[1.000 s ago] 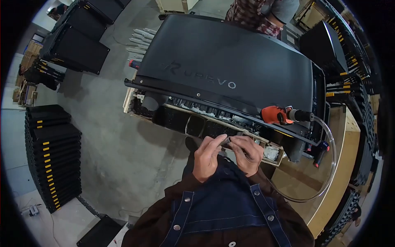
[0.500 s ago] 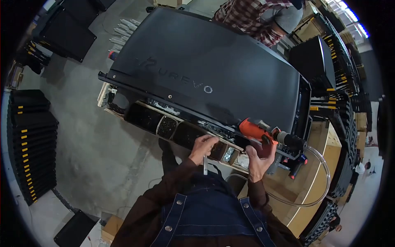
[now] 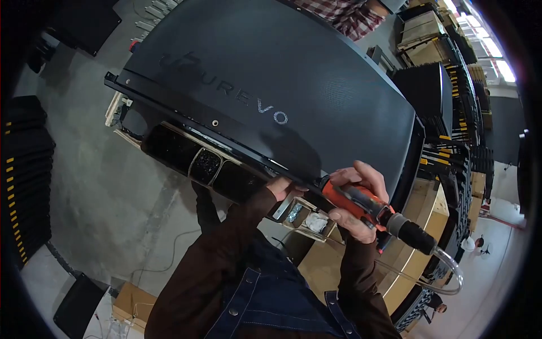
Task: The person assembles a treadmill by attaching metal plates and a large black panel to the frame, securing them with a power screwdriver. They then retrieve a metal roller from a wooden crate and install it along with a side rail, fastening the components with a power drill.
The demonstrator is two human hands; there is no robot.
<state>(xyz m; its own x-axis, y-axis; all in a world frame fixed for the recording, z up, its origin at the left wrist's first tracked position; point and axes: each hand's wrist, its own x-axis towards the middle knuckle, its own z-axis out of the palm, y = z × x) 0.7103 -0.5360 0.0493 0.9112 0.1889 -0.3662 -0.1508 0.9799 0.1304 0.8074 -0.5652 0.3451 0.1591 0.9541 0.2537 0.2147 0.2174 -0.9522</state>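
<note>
My right hand (image 3: 361, 212) is wrapped around a red and black power driver (image 3: 353, 203), its fingers over the body and thumb below. A clear hose (image 3: 454, 271) curves from the driver's black end. Just beneath it runs the edge of a large black panel (image 3: 271, 68) lettered UREVO. My left hand (image 3: 279, 187) reaches under the panel's near edge, over the parts bins; its fingertips are hidden, so what they hold does not show. A flat silver piece (image 3: 281, 208) lies just below that hand.
Black bins (image 3: 169, 148) line the panel's near side, one with small dark screws (image 3: 206, 164). A small box holds a white crumpled item (image 3: 316, 222). A person in a plaid sleeve (image 3: 355, 22) stands across. Black parts are stacked left (image 3: 28, 181) and right (image 3: 423, 96).
My right hand has closed around the driver and tilted it, its black end swinging down and right. My left hand has moved under the panel edge. The view has shifted closer.
</note>
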